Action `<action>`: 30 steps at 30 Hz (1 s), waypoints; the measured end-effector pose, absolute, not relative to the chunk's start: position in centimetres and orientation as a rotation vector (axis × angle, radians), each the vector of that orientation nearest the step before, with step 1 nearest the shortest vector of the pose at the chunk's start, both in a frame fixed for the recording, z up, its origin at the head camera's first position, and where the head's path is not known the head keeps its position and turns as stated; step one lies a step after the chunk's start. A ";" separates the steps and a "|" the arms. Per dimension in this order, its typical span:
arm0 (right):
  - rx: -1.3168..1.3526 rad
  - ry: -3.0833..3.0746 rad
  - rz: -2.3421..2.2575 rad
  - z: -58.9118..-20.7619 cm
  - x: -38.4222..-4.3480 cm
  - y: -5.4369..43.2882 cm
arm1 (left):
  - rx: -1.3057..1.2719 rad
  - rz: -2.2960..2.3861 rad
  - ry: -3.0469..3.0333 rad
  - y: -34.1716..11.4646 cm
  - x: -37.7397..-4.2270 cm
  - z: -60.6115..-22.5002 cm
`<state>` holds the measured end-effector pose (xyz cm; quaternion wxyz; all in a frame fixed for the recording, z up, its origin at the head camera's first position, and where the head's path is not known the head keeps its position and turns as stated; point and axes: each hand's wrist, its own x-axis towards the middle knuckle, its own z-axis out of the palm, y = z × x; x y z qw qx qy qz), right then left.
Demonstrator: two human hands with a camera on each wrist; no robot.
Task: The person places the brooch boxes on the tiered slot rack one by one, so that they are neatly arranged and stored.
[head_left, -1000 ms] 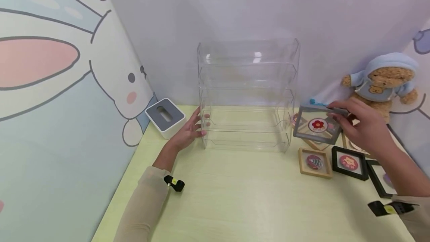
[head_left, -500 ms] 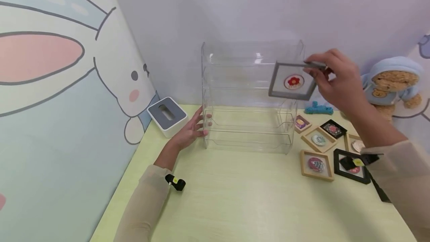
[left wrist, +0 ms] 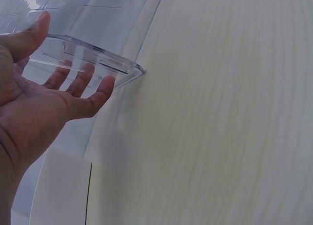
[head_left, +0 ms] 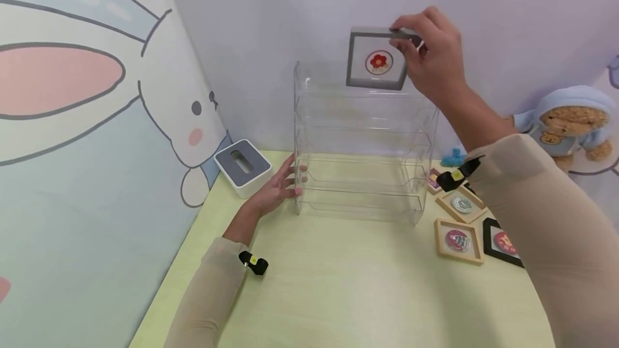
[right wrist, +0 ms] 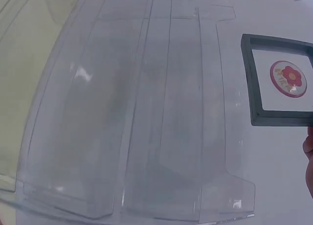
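A clear acrylic rack [head_left: 362, 193] with several tiers stands on the table against the wall. My right hand [head_left: 439, 55] pinches the top edge of a grey square display frame [head_left: 354, 63], holding it in front of the rack's top tier. Inside that frame is a round badge with a red flower [right wrist: 291, 79]. In the right wrist view the frame is at the right, beside the rack's clear shelves [right wrist: 171, 102], with only a bit of the hand showing. My left hand [head_left: 273, 192] rests against the rack's left side panel, fingers spread and slightly bent.
A white tissue box with a grey lid [head_left: 244, 165] stands left of the left hand. Right of the rack lie wooden badge frames [head_left: 459, 255] and a black frame [head_left: 489, 240]. A blue item [head_left: 453, 158] and teddy bear [head_left: 573, 117] sit behind them, partly hidden by the right arm.
My right hand has lifted the grey frame from over the other frames, up and left to the rack's top tier. The left hand has stayed at the rack's side.
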<state>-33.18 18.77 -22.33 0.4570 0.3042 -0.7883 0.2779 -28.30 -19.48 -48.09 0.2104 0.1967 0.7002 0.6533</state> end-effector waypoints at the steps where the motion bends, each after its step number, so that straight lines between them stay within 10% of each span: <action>1: 0.736 -1.949 0.688 -22.1 -33.6 18.3 | 0.549 1.817 1.945 -19.4 -28.3 -48.0; 30: 0.510 -2.340 0.793 -24.3 -37.7 12.3 | 0.577 1.777 1.993 -18.6 -27.2 -47.9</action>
